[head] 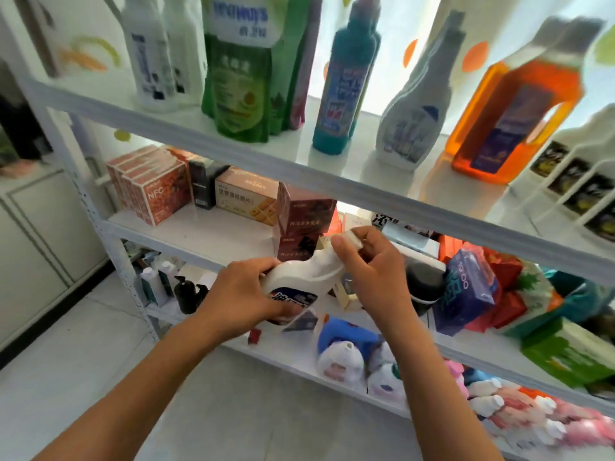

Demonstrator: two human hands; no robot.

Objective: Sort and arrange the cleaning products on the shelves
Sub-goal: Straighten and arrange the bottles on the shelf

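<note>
I hold a white cleaner bottle point(307, 277) tilted on its side in front of the middle shelf point(199, 234). My left hand point(243, 291) grips its wide base, over the blue and red label. My right hand point(372, 261) pinches the white cap at its neck. On the top shelf point(233, 146) stand white bottles point(151, 58), a green refill pouch point(241, 71), a teal bottle point(346, 81), a white angled bottle point(417, 114) and an orange jug point(512, 118).
Red cartons point(149, 191) and tan and maroon boxes point(306, 211) fill the middle shelf. A blue tissue pack point(466, 287), red bags and a green box point(572, 354) crowd the right. Small bottles point(342, 354) lie on the lower shelf. Pale floor lies at the left.
</note>
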